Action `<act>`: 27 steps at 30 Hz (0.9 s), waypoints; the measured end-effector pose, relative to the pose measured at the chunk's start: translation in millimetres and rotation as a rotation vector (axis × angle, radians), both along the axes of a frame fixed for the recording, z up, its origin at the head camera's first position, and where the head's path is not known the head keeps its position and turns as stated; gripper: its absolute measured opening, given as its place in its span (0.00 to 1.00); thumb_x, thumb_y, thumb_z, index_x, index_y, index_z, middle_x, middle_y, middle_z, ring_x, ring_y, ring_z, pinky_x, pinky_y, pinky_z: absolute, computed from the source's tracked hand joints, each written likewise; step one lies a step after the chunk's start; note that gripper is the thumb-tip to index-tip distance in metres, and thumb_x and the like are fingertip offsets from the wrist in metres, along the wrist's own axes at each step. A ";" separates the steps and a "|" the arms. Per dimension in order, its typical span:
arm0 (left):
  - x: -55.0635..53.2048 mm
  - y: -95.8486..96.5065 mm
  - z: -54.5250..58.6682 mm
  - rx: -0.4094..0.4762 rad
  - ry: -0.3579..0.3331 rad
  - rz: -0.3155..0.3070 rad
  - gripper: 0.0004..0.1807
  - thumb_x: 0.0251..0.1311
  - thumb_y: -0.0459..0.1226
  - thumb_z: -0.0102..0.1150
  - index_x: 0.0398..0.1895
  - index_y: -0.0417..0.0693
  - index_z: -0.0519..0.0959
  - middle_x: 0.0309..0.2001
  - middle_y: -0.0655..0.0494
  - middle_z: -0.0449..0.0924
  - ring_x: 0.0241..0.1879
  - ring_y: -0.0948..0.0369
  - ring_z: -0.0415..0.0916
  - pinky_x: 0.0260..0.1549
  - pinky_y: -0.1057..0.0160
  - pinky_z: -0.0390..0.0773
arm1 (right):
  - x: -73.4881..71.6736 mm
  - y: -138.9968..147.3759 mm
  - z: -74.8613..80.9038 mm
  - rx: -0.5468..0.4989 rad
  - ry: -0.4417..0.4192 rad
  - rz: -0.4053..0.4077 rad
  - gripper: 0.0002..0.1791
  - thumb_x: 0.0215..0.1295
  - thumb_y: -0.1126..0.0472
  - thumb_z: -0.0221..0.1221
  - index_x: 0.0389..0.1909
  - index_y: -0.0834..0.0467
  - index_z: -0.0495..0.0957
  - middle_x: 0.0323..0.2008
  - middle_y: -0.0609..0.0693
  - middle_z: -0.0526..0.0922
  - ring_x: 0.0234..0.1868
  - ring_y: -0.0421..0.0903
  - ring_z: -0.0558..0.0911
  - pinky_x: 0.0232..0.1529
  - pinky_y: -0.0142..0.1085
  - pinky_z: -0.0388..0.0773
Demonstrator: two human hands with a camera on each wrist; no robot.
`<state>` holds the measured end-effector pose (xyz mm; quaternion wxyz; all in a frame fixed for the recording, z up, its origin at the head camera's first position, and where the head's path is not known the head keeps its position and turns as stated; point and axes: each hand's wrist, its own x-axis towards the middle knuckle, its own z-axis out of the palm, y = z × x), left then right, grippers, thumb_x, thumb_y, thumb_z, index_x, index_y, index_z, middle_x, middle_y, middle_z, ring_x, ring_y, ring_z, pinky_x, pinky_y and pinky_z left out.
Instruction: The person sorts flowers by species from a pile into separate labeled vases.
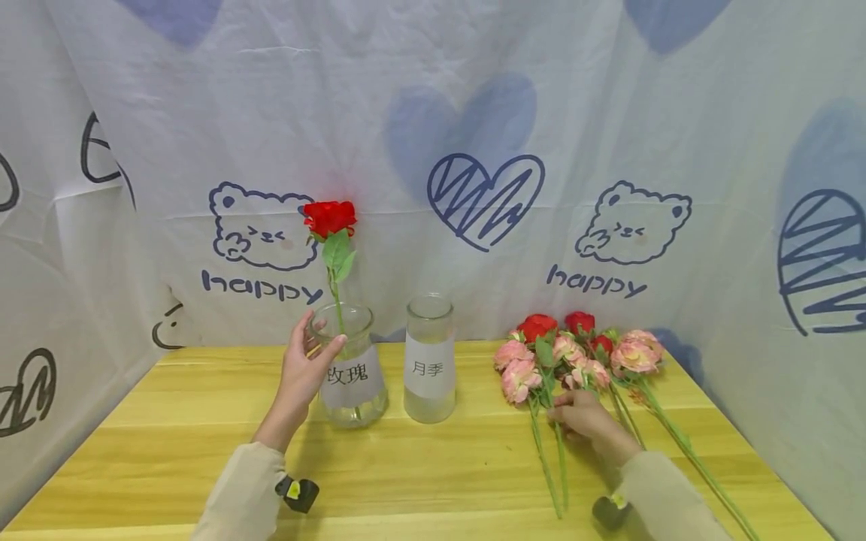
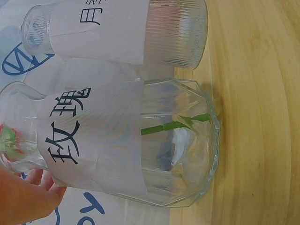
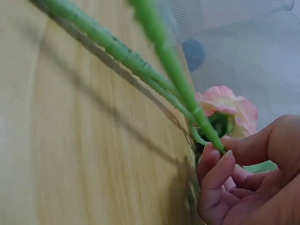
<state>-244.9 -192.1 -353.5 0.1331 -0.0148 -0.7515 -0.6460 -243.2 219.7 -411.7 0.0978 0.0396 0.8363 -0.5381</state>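
At the neck of the wide glass vase (image 1: 372,402), my left hand (image 1: 306,370) holds on with the thumb in front and fingers on the left side. One red rose (image 1: 330,217) stands in this vase; the left wrist view shows its green stem (image 2: 164,127) near the bottom. Over at the flower pile, my right hand (image 1: 587,418) pinches a green flower stem (image 3: 176,77) between thumb and fingers. Its bloom cannot be told for certain; a red rose (image 1: 537,327) and pink flowers (image 1: 520,380) lie just beyond the hand.
A narrower glass vase (image 1: 429,409) with a white label stands right of the wide one. More pink flowers (image 1: 637,352) and red blooms (image 1: 579,322) lie at the right on the wooden table (image 1: 473,481). A printed cloth (image 1: 379,113) hangs behind.
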 end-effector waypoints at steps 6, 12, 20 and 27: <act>0.9 0.3 1.5 0.002 -0.002 -0.002 0.45 0.66 0.41 0.57 0.77 0.48 0.41 0.73 0.44 0.54 0.70 0.46 0.52 0.68 0.51 0.58 | 0.7 3.7 3.0 -0.018 0.004 0.013 0.20 0.66 0.71 0.52 0.54 0.80 0.63 0.33 0.57 0.73 0.25 0.43 0.71 0.25 0.31 0.73; 1.1 0.1 1.5 -0.003 -0.005 -0.005 0.45 0.67 0.41 0.57 0.77 0.48 0.41 0.73 0.44 0.53 0.70 0.46 0.52 0.68 0.51 0.57 | -0.2 7.5 9.8 -0.116 0.042 0.020 0.20 0.69 0.71 0.50 0.56 0.79 0.61 0.39 0.59 0.73 0.23 0.41 0.67 0.22 0.29 0.66; 2.2 0.3 2.8 -0.005 -0.010 -0.005 0.44 0.67 0.42 0.57 0.77 0.49 0.41 0.73 0.45 0.54 0.70 0.46 0.52 0.68 0.51 0.58 | -3.0 9.3 20.8 -0.057 0.145 -0.020 0.24 0.71 0.65 0.53 0.60 0.77 0.62 0.51 0.66 0.73 0.46 0.52 0.76 0.40 0.41 0.80; 0.5 1.2 1.2 -0.002 -0.006 0.001 0.44 0.67 0.41 0.57 0.77 0.47 0.41 0.72 0.45 0.54 0.70 0.46 0.52 0.68 0.52 0.58 | -0.6 9.9 26.9 -0.111 0.191 -0.086 0.21 0.71 0.65 0.54 0.57 0.73 0.63 0.43 0.53 0.75 0.38 0.42 0.76 0.37 0.37 0.80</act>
